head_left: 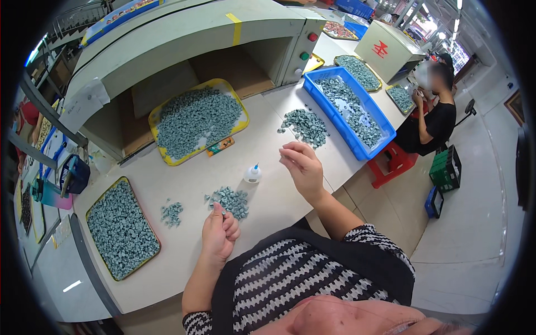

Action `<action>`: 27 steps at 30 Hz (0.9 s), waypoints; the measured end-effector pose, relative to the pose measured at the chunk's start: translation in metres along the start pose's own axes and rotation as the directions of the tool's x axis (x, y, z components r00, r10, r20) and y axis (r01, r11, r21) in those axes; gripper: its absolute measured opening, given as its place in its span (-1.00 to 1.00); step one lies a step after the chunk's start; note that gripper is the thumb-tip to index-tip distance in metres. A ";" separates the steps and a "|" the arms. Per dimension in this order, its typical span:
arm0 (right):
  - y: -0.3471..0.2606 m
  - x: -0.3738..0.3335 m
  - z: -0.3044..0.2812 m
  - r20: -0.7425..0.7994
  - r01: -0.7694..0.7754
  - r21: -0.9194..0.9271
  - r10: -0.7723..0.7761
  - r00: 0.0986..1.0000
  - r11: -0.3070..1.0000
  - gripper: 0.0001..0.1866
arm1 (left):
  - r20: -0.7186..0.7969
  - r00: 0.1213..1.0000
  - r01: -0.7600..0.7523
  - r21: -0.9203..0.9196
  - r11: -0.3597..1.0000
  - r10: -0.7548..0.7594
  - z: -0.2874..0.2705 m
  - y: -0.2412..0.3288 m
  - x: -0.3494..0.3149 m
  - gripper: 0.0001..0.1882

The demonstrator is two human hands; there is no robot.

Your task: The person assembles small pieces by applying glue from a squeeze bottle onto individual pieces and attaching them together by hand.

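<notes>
My left hand (219, 233) is closed in a pinch, with a small grey-green piece (224, 212) between thumb and fingers. It is just in front of a loose pile of like pieces (231, 200) on the table. To the right, my right hand (304, 170) is raised with its fingertips pressed together; whatever they hold is too small to make out. Beyond it lies another pile of grey-green pieces (307, 127). A small white squeeze bottle (252, 174) with a blue tip stands upright between my hands.
Left of me is a tray full of pieces (121, 231), beside a small cluster (171, 214). A yellow-rimmed tray (241, 124) sits partly under a cabinet (268, 25). A blue bin (335, 127) stands to the right. Farther off, a person (438, 111) sits at the table.
</notes>
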State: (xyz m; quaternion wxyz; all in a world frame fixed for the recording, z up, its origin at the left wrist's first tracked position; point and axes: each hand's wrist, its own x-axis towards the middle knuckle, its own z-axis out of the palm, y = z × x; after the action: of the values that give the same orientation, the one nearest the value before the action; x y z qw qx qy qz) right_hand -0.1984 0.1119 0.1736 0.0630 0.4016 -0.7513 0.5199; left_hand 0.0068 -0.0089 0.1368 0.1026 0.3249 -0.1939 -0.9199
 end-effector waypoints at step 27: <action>-0.039 -0.039 0.070 0.613 -0.151 0.239 -0.028 0.790 0.959 -0.78 | 0.229 0.973 0.014 0.015 1.000 -0.016 -0.019 0.008 -0.003 -0.60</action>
State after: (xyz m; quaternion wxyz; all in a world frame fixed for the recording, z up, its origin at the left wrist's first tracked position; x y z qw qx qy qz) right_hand -0.1235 0.0693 0.1498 -0.2562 0.5276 -0.6642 0.4635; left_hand 0.0221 -0.0211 0.1284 0.0705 0.2189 -0.2079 -0.9507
